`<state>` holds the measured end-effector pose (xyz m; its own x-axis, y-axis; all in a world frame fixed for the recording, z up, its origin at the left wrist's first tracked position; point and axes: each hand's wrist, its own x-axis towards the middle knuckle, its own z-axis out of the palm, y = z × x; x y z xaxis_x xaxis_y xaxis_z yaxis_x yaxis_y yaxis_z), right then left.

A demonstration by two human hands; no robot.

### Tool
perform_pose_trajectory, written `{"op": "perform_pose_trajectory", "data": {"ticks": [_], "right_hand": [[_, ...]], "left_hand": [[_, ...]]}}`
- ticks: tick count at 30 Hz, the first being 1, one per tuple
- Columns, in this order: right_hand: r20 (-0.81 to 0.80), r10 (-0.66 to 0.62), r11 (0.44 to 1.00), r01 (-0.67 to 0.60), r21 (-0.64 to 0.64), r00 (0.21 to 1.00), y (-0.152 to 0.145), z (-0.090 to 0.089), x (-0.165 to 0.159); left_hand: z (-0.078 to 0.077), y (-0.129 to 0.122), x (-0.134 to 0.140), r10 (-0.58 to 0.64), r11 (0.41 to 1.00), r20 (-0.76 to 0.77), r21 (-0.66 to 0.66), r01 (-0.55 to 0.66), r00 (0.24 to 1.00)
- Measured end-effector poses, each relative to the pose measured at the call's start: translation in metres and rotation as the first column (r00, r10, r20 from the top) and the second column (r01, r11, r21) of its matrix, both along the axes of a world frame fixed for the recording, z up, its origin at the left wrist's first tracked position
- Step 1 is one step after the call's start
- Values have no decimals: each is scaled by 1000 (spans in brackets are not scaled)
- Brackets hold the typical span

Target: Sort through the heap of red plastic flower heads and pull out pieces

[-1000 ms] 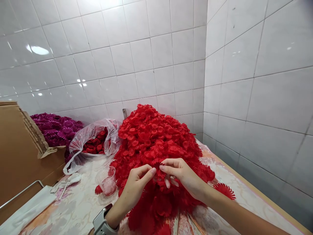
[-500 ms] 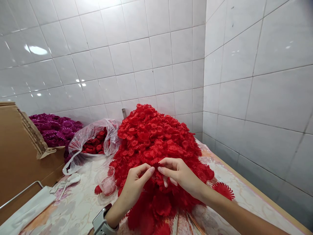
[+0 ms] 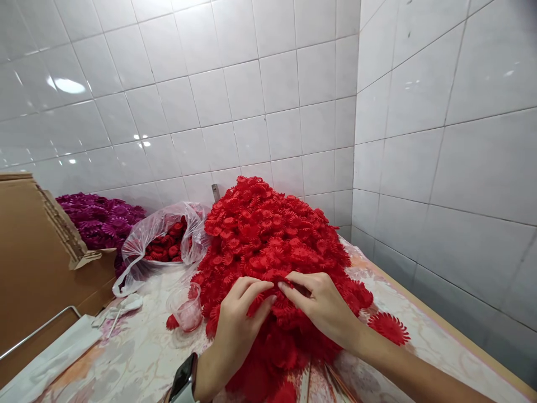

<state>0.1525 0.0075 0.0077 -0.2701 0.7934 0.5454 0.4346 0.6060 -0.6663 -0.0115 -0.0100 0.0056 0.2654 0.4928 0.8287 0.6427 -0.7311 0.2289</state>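
Note:
My left hand (image 3: pixel 245 310), with a smartwatch (image 3: pixel 184 378) on its wrist, is curled at the front of a big heap of red artificial flowers (image 3: pixel 268 235). Thumb and forefinger stand slightly apart at the edge of a small red flower piece (image 3: pixel 280 281). From the other side my right hand (image 3: pixel 323 302) pinches that same piece between thumb and forefinger. The fingertips of both hands nearly meet. Red on red, the outline of the held piece is hard to make out, and its underside is hidden.
Left of the heap are a clear plastic cup (image 3: pixel 187 310), a plastic bag (image 3: pixel 145 226) of dark red pieces, purple flowers (image 3: pixel 98 218) and a cardboard box (image 3: pixel 46 252). Thin sticks (image 3: pixel 335 383) lie in front. A loose red flower (image 3: pixel 388 327) lies at right. Tiled walls (image 3: pixel 277 84) stand behind.
My left hand has rolled, so its back and the watch face show more, and its thumb has come away from the forefinger. My right hand has shifted slightly right, still pinching. The view has moved slightly.

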Motion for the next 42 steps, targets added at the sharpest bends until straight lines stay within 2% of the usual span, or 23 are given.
{"op": "perform_pose_trajectory", "data": {"ticks": [4,7,12,16,19,24,31,34,38,42], "right_hand": [[-52,44,998,-46,-53,998,0,0,0],[-96,144,981,-155,-117,985,0,1,0],[-54,270,948,-275,-158,961,-1,2,-1],[28,218,973,-215,-81,976,-2,-1,-2],[31,194,979,-191,-63,981,-1,-2,-2],[-1,184,980,-184,-83,983,2,-1,1],[-50,224,956,-229,-183,973,1,2,3],[-51,278,936,-283,-211,959,-2,4,2],[-16,369,903,-362,-231,929,-3,3,0],[31,311,938,-301,-172,950,0,0,0]], "left_hand": [[2,-2,0,-104,985,26,-139,107,994],[2,-3,0,-144,961,85,-225,159,986],[3,-1,-2,-175,951,112,-237,198,978],[4,0,-3,-158,955,120,-235,183,980],[5,-2,-2,-135,950,130,-267,165,982],[8,-2,-3,-122,930,148,-328,165,981],[11,0,-4,-198,844,236,-452,288,951],[10,-3,-2,-203,858,271,-414,305,941],[10,-5,-1,-217,887,235,-359,292,947],[11,-5,-1,-150,916,207,-338,214,967]]}}
